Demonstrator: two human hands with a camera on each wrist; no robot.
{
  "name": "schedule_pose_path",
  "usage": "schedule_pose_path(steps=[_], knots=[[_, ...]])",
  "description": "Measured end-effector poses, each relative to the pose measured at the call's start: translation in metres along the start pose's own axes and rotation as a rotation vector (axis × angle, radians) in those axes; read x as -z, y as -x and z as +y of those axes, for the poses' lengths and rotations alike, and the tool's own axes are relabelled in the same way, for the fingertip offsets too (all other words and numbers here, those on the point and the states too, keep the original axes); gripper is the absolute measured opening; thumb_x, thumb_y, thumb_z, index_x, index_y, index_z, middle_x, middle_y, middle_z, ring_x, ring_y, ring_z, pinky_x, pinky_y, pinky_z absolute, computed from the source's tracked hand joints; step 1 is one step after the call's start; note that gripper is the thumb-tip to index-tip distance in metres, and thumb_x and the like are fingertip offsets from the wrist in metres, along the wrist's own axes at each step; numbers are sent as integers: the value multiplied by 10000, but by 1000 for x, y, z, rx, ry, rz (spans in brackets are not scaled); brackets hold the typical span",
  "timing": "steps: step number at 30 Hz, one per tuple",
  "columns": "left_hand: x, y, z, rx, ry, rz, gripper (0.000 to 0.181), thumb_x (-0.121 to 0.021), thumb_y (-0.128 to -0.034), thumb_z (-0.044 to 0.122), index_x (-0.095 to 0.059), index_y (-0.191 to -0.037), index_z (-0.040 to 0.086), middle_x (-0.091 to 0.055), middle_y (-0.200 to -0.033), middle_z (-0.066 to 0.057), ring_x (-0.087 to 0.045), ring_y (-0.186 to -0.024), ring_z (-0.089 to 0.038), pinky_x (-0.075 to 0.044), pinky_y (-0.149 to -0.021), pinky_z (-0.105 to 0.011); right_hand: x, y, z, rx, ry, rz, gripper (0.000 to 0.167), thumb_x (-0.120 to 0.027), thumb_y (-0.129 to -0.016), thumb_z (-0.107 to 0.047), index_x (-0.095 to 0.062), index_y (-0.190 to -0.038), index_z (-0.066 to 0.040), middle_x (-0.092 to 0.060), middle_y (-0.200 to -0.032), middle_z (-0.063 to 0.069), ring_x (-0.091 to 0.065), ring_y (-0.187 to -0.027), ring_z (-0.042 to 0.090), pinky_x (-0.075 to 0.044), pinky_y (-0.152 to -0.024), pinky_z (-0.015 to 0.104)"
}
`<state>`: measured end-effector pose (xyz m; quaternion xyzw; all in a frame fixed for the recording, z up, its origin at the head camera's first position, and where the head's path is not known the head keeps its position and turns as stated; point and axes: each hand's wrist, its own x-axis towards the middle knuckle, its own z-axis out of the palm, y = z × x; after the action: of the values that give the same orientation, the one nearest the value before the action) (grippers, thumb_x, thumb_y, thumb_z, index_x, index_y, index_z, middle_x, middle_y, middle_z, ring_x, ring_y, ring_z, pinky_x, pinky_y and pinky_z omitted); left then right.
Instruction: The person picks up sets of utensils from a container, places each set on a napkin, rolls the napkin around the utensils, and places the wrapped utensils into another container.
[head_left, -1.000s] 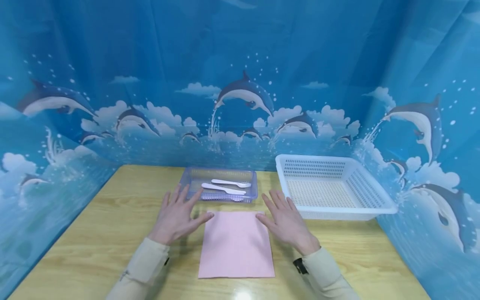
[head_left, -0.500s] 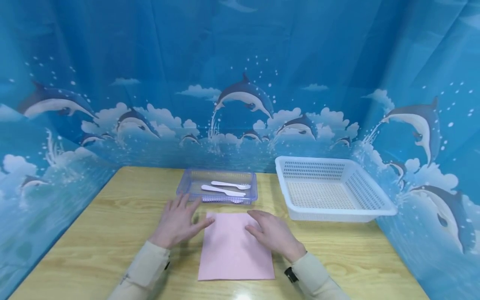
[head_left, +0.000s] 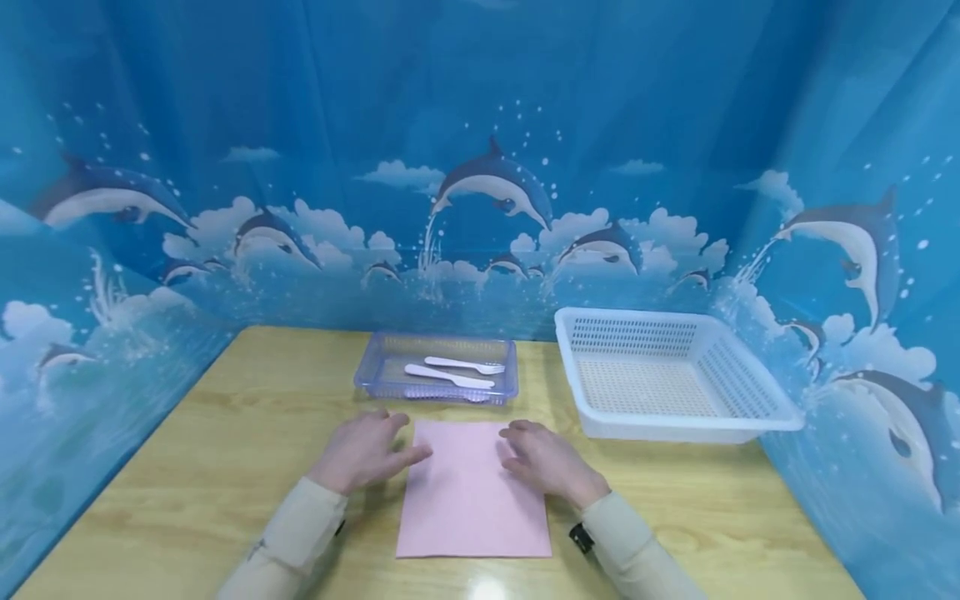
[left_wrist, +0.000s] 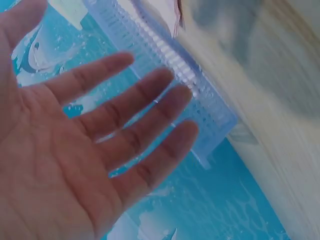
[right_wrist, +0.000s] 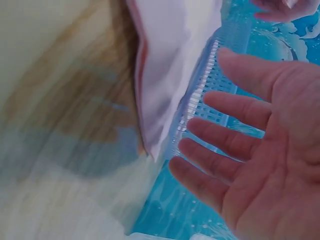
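A square pink cloth (head_left: 474, 500) lies flat on the table between the two hands. The left hand (head_left: 367, 452) is at its upper left edge, thumb reaching toward the cloth; in the left wrist view that hand (left_wrist: 85, 145) has its fingers spread and holds nothing. Over the cloth's upper right edge is the right hand (head_left: 551, 462), and the right wrist view shows its palm (right_wrist: 270, 145) empty with relaxed fingers. Whether either hand touches the cloth is unclear. Behind it a clear purple tray (head_left: 365, 375) holds a white knife (head_left: 448, 377) and a white fork (head_left: 463, 365).
A large white perforated basket (head_left: 690, 422) stands at the back right of the wooden table (head_left: 187, 467). A blue curtain (head_left: 375, 100) with printed dolphins surrounds the back and sides.
The right hand has moved left, over the cloth's right edge. The left hand has drawn back a little from the purple tray, its fingers less extended. The cloth and cutlery have stayed put.
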<state>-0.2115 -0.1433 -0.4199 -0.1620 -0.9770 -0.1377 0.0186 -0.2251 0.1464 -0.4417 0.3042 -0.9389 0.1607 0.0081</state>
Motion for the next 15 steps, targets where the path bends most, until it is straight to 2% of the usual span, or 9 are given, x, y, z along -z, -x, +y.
schedule_pose_path(steps=[4,8,11,15], knots=[[-5,-1,5,-62,42,-87,460,-743,-813,478,-688,-1028,76,-674,-889,-43,-605,-771,-178,-547,-706,-394,3,2,1,-40,-50,-101,516,-710,-874,-184,-560,-1323,22,-489,-1416,280,-454,-1330,430,-373,-1111,563],[-13,0,10,-157,116,-149,276,-812,-761,322,-658,-841,107,-567,-698,54,-496,-626,-98,-467,-583,-272,2,6,3,-80,-93,-198,565,-710,-871,-189,-525,-1371,-2,-413,-1479,283,-377,-1387,439,-318,-1144,572],[-16,1,13,-213,146,-174,269,-834,-727,299,-645,-806,124,-522,-647,84,-462,-581,-74,-420,-529,-227,1,7,5,-89,-103,-212,577,-709,-867,-193,-518,-1384,-21,-400,-1494,268,-363,-1398,430,-311,-1148,571],[-18,2,19,-244,187,-216,316,-857,-693,319,-632,-801,126,-505,-635,78,-448,-572,-73,-404,-517,-223,0,6,7,-80,-96,-208,579,-716,-862,-203,-524,-1381,-34,-407,-1494,256,-370,-1394,428,-319,-1144,571]])
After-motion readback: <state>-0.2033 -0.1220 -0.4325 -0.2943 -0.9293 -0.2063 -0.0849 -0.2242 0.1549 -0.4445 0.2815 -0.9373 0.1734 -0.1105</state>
